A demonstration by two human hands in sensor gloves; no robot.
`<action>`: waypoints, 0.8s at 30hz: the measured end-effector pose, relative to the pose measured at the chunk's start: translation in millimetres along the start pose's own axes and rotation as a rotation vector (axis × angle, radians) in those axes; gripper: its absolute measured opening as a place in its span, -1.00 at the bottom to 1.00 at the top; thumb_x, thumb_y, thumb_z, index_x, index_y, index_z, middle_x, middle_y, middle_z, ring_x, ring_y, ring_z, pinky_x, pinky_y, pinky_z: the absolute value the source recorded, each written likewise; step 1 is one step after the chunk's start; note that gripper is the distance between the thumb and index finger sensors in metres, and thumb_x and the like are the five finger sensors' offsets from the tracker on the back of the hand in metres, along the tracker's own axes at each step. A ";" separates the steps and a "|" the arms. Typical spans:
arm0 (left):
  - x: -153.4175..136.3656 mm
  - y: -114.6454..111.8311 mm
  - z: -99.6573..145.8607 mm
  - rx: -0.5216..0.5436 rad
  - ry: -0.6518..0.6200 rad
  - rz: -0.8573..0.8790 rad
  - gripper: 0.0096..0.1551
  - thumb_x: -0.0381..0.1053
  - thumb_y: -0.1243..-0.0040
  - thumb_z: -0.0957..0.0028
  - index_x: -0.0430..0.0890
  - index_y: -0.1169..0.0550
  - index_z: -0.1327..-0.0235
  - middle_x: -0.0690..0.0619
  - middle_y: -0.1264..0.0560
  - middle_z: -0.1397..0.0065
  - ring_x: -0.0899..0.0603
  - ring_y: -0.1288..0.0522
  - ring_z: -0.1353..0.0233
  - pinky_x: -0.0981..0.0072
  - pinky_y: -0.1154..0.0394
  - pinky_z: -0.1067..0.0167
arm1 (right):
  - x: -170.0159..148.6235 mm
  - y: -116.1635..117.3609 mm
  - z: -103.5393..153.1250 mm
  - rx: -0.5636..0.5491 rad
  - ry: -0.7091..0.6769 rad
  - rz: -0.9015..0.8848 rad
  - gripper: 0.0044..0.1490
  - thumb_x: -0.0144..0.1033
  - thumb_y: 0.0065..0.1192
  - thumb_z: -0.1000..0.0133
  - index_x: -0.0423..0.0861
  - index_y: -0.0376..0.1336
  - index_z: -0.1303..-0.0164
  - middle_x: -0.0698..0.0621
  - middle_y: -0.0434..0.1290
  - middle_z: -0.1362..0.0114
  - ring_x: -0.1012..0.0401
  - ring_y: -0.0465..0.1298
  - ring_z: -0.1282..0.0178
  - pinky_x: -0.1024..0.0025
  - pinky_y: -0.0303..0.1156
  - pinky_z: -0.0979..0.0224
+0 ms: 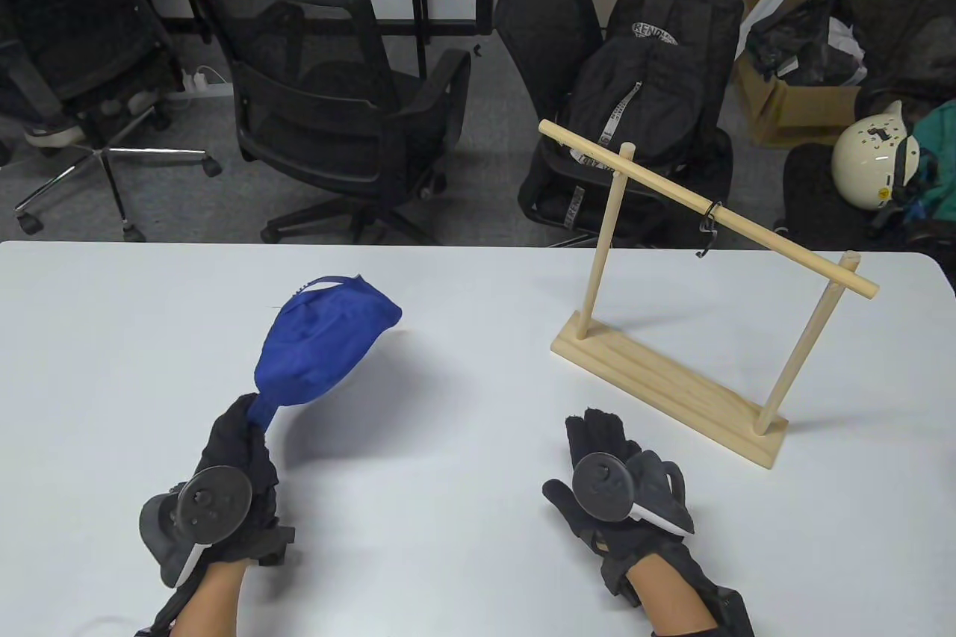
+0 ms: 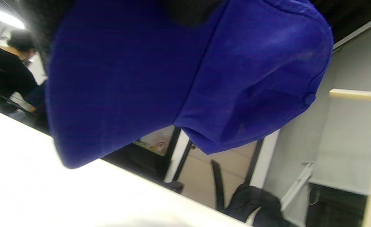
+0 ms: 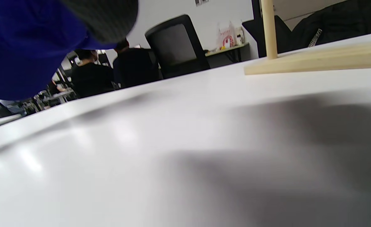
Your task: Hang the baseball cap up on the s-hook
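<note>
Left hand [image 1: 239, 458] raised, gripping lifted blue cap [image 1: 321, 342] by brim.

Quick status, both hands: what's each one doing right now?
Left hand: grips the blue baseball cap by its brim, lifted off the table.
Right hand: holds nothing, fingers spread, low over the table.

Beyond your white table [image 1: 463, 577] stand black mesh office chairs [image 1: 328, 114] on a grey floor [image 1: 478, 219]. You see a black backpack [image 1: 650, 92] on one chair, a cardboard box [image 1: 792, 107] and a cream helmet [image 1: 874, 151] farther right.
</note>
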State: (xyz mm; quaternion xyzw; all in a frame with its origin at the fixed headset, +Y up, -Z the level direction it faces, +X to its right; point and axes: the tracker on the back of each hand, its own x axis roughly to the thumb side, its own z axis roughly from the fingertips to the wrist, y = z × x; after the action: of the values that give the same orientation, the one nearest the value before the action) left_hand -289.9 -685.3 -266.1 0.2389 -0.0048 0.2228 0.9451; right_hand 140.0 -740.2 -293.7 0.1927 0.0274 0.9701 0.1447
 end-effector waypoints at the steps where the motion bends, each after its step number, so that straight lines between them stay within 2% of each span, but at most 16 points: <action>1: 3.2 1.7 0.9 0.004 -0.011 0.032 -0.46 -0.25 -0.09 -0.23 -0.25 -0.42 -0.50 -0.18 -0.60 -0.43 -0.27 -0.74 -0.32 -0.24 -0.77 -0.08 | 0.3 -1.0 0.4 -0.022 -0.008 -0.019 0.12 -0.03 0.11 -0.19 -0.56 -0.20 -0.56 -0.66 -0.15 -0.57 -0.56 -0.09 -0.55 -0.54 0.06 -0.36; 6: 16.3 6.3 4.6 -0.013 -0.075 0.220 -0.46 -0.25 -0.07 -0.22 -0.25 -0.40 -0.50 -0.18 -0.59 -0.42 -0.25 -0.73 -0.31 -0.25 -0.77 -0.09 | 1.8 -4.4 1.7 -0.103 -0.050 -0.132 0.09 -0.05 0.14 -0.17 -0.57 -0.13 -0.55 -0.68 -0.05 -0.55 -0.56 0.03 -0.53 -0.50 0.15 -0.35; 12: 30.6 0.9 10.3 -0.114 -0.126 0.560 -0.47 -0.26 -0.04 -0.22 -0.25 -0.38 -0.48 -0.16 -0.58 -0.40 -0.23 -0.72 -0.30 -0.28 -0.76 -0.12 | 14.3 -11.1 3.6 -0.197 -0.148 -0.322 0.07 -0.10 0.20 -0.15 -0.57 -0.09 -0.53 -0.66 0.06 -0.53 -0.53 0.17 -0.49 -0.44 0.24 -0.34; 19: 46.5 -14.2 16.0 -0.253 -0.181 0.814 -0.47 -0.26 -0.03 -0.22 -0.25 -0.37 -0.48 -0.15 -0.57 -0.40 -0.22 -0.71 -0.29 -0.26 -0.76 -0.13 | 29.8 -11.4 3.2 -0.207 -0.244 -0.471 0.10 -0.11 0.24 -0.14 -0.56 -0.13 -0.54 -0.64 0.09 -0.53 -0.50 0.21 -0.49 -0.39 0.27 -0.36; 24: 55.1 -30.2 19.8 -0.350 -0.197 0.923 -0.47 -0.25 -0.02 -0.22 -0.25 -0.36 -0.48 -0.14 -0.56 -0.40 -0.21 -0.71 -0.29 -0.25 -0.75 -0.15 | 34.8 -7.7 0.9 -0.176 -0.291 -0.587 0.15 -0.13 0.26 -0.13 -0.58 -0.19 -0.54 -0.63 0.09 -0.53 -0.49 0.22 -0.49 -0.37 0.28 -0.37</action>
State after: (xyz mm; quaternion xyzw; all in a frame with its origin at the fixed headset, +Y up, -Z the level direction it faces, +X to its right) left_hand -225.6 -695.0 -255.8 0.0696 -0.2364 0.5900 0.7689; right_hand 111.6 -722.7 -281.0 0.2996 -0.0231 0.8481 0.4365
